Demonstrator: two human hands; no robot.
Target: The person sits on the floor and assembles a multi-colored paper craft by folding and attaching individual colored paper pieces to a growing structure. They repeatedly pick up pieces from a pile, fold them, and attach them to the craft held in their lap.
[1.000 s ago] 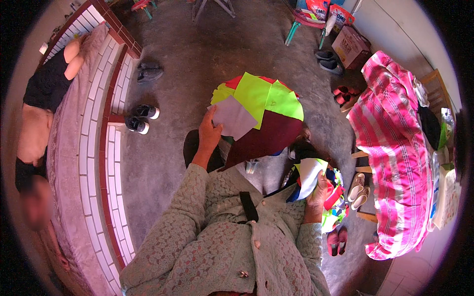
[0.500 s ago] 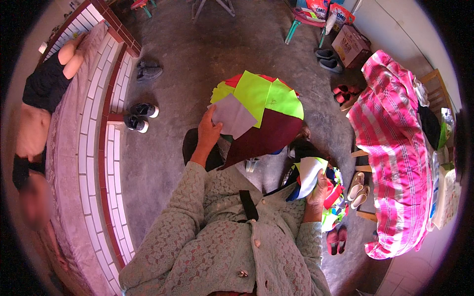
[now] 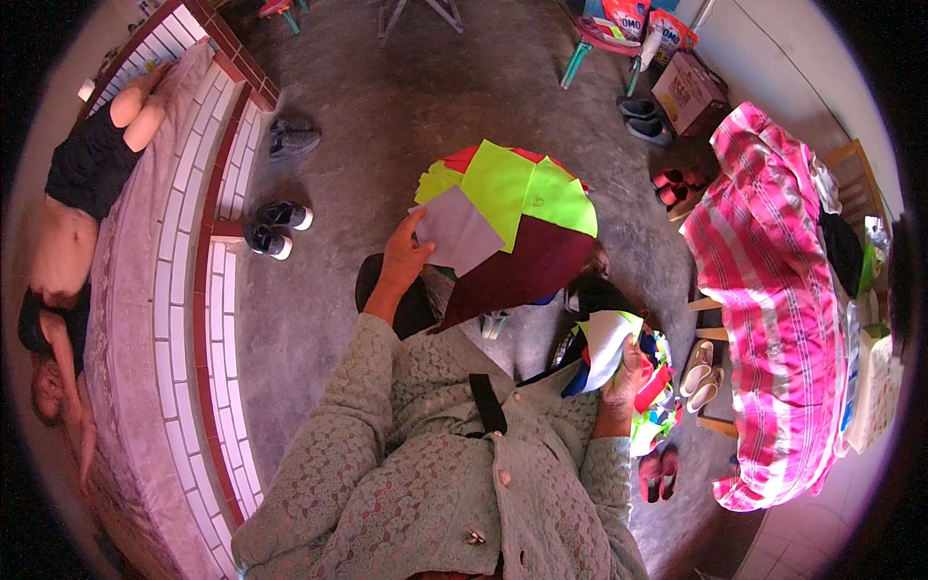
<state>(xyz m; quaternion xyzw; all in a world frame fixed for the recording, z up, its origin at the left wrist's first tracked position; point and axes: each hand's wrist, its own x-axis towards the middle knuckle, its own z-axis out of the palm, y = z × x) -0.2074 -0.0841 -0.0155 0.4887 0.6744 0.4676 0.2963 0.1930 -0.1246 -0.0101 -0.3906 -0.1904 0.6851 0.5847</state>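
My left hand pinches the lower left edge of a grey cloth piece. That piece lies over a rounded spread of overlapping cloth: neon yellow-green pieces, a maroon piece and red edges at the back. What supports the spread is hidden. Lower and to the right, my right hand is closed on a white cloth piece with blue and yellow-green edges. Beneath and beside this hand sits a heap of multicoloured cloth scraps.
On the left, a person lies on a ledge with white tiles. Dark shoes stand on the concrete floor. To the right are a pink checked cloth over furniture, beige slippers, a cardboard box and a small stool.
My hands and the cloth pieces keep nearly the same places, and the view has shifted slightly. The person lying on the left has moved an arm.
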